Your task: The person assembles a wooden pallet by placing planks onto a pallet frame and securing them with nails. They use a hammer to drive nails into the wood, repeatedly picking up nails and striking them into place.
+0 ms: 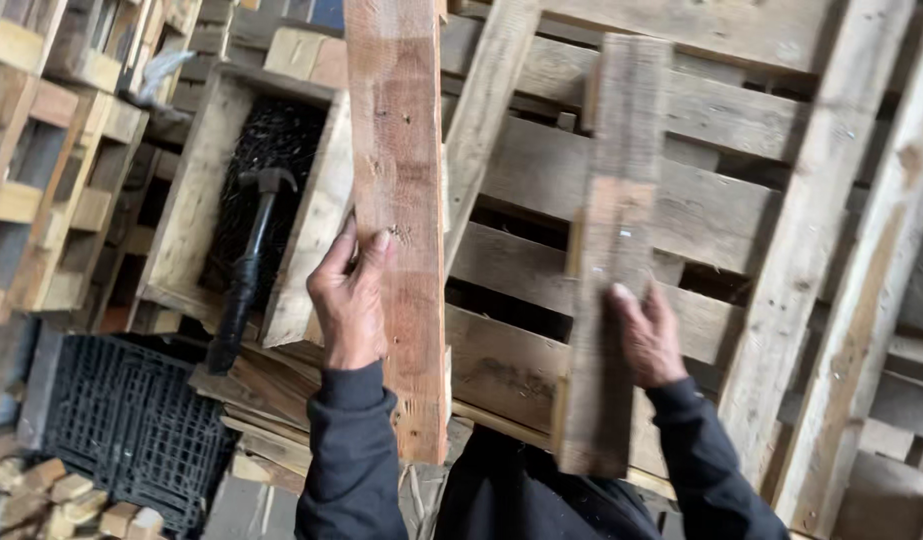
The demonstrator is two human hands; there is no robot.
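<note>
Nearest the camera, two dark sleeves rise from the bottom of the frame. The left hand [349,300] is closed around the left edge of a reddish-brown, rough-sawn wooden plank [399,220], thumb across its face and fingers wrapped behind; the plank stands nearly upright, its long axis running from just below the hand up past the top of the view. The right hand [647,335] grips a grey, weathered wooden board [611,260] from its right side, thumb on the face, the remaining fingers hidden behind it; this board also stands close to upright, leaning slightly to the right at its top, with its lower end below the hand. The two boards are held side by side and apart, roughly parallel, with a clear gap between them; neither hand is plainly nearer to the camera. Below and to the left of the left hand sits a black plastic lattice crate [131,420], with small wood offcuts [71,500] beside it. Just left of that hand, a black-handled hammer [246,270] rests in an open wooden box [196,190] filled with dark nails. Beyond both hands lie stacked grey wooden pallets [721,200], slats running crosswise behind the held boards.
</note>
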